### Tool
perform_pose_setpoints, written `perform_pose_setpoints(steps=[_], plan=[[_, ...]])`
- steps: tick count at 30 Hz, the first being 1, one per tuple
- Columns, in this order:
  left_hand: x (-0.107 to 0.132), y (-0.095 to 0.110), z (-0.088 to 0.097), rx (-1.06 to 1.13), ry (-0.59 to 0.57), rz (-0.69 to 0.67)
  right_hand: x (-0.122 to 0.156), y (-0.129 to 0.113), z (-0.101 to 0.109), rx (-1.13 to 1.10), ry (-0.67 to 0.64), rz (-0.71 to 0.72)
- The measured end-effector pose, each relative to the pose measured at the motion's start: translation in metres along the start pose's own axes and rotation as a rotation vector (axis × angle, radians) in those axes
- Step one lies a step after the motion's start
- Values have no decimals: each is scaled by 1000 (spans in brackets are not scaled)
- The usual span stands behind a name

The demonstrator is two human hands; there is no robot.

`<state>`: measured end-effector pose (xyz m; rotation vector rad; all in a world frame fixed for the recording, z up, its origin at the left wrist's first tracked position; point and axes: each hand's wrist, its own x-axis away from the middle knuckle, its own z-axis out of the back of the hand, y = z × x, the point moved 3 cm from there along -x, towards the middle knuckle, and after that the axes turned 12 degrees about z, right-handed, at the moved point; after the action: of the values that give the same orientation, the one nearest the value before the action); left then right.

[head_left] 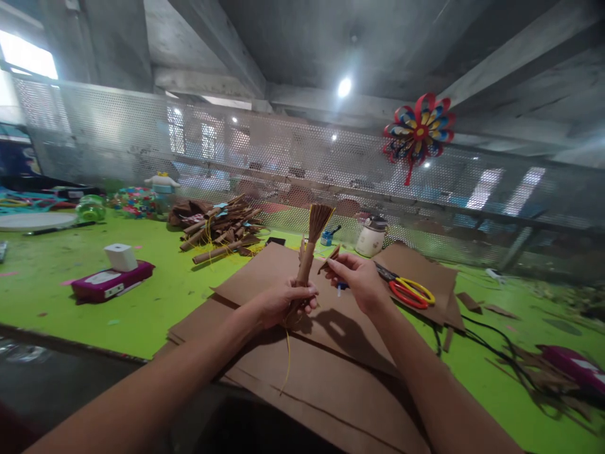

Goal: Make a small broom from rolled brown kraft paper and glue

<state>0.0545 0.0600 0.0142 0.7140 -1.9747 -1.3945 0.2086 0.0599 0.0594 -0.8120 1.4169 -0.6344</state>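
My left hand [288,302] is closed round the lower stem of a small brown paper broom [307,255], held upright with its fringed end at the top. A thin yellow string [287,362] hangs below that hand. To the right, my right hand [357,277] pinches a small folded piece of brown paper [331,258], close beside the stem but apart from it. Under both hands lie large sheets of brown paper [265,271], stacked and overlapping. Scissors [411,291] with red and yellow handles rest just right of my right hand.
On the green table [170,277] a pile of brown paper rolls [222,230] lies at the back. A purple box [113,280] bears a white block [120,257]. A white flask [372,236] stands near the perforated metal screen [293,157]. Black cables [496,340] and paper scraps lie right.
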Motion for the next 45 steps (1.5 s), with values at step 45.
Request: perform_pose_setpoints(steps=[45], plan=[[-2,-4,-5,-78,-54,2,5,-7,-12,55,108,114]])
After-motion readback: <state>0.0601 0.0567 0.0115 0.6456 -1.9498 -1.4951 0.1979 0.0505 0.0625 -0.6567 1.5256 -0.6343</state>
